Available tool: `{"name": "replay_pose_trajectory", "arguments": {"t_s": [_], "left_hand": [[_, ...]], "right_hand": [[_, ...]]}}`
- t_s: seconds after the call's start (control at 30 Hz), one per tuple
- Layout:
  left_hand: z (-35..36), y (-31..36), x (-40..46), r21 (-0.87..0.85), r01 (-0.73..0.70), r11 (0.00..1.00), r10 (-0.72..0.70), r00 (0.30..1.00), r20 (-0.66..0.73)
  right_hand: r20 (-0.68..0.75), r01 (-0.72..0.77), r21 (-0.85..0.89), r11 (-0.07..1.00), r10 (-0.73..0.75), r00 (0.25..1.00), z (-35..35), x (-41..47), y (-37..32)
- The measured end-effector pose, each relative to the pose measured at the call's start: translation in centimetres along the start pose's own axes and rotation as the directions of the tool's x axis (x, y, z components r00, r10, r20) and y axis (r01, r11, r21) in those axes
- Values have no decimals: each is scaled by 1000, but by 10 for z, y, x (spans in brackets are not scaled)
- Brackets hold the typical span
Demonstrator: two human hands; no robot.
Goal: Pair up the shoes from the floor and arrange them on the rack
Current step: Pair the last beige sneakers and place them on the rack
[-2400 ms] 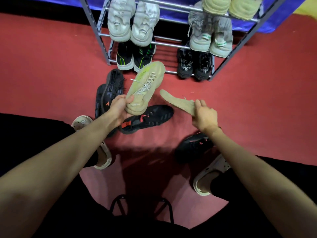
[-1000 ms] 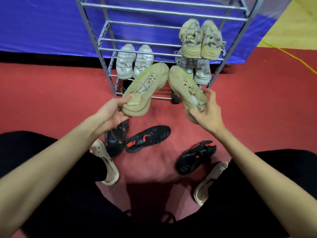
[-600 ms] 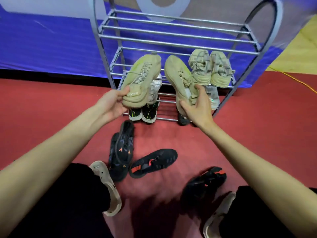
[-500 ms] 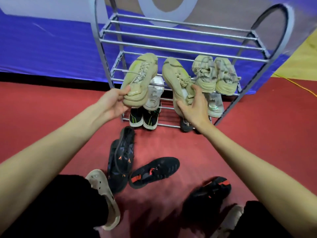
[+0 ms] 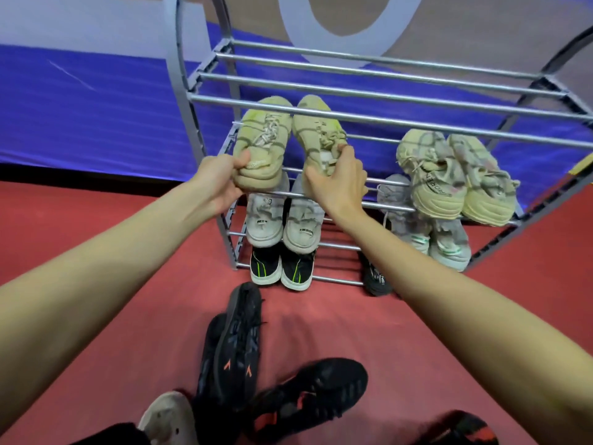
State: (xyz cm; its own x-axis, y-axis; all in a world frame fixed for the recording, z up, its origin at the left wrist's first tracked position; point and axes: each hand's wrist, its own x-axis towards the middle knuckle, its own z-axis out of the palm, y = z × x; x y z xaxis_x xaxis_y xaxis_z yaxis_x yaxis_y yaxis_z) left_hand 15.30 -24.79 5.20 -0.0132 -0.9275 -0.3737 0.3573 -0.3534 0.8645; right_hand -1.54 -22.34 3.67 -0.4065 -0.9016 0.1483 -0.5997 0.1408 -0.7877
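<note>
My left hand (image 5: 218, 179) grips the heel of one beige sneaker (image 5: 261, 136). My right hand (image 5: 337, 184) grips the heel of the matching beige sneaker (image 5: 316, 130). Both shoes lie side by side, toes pointing away, on the left half of the second shelf of the grey metal rack (image 5: 385, 94). Their toes are partly hidden behind the top shelf's front bar. On the red floor lie black shoes with orange marks: two stacked (image 5: 234, 348), one (image 5: 314, 390) beside them, and one (image 5: 462, 428) at the bottom right edge.
The rack holds a beige pair (image 5: 455, 178) on the second shelf's right, a white pair (image 5: 282, 220) and a grey pair (image 5: 426, 229) below, and a black-green pair (image 5: 279, 264) and black shoes (image 5: 377, 277) at the bottom. My sandalled foot (image 5: 167, 419) is at the lower left.
Both hands lifted the beige sneakers from near the floor up and forward onto the rack's second shelf, side by side. The camera tilted up towards the rack.
</note>
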Motion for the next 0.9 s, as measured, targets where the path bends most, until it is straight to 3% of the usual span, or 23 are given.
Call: {"name": "replay_pose_trajectory", "arguments": {"t_s": [0.4, 0.57, 0.7, 0.83, 0.9], "left_hand": [[-11, -5, 28, 84, 43, 996, -43, 999, -2], [-13, -12, 32, 208, -9, 978, 5, 1000, 19], [-17, -18, 41, 474, -91, 876, 151, 984, -90], [-18, -27, 36, 602, -107, 791, 265, 947, -180], [-15, -32, 19, 705, -111, 701, 323, 930, -174]], "right_hand": [[109, -156, 0, 988, 155, 982, 39, 9, -18], [184, -29, -71, 997, 42, 982, 37, -1, -1], [205, 83, -83, 993, -65, 977, 36, -2, 9], [197, 157, -118, 980, -132, 972, 38, 0, 13], [195, 191, -110, 975, -168, 966, 37, -4, 19]]}}
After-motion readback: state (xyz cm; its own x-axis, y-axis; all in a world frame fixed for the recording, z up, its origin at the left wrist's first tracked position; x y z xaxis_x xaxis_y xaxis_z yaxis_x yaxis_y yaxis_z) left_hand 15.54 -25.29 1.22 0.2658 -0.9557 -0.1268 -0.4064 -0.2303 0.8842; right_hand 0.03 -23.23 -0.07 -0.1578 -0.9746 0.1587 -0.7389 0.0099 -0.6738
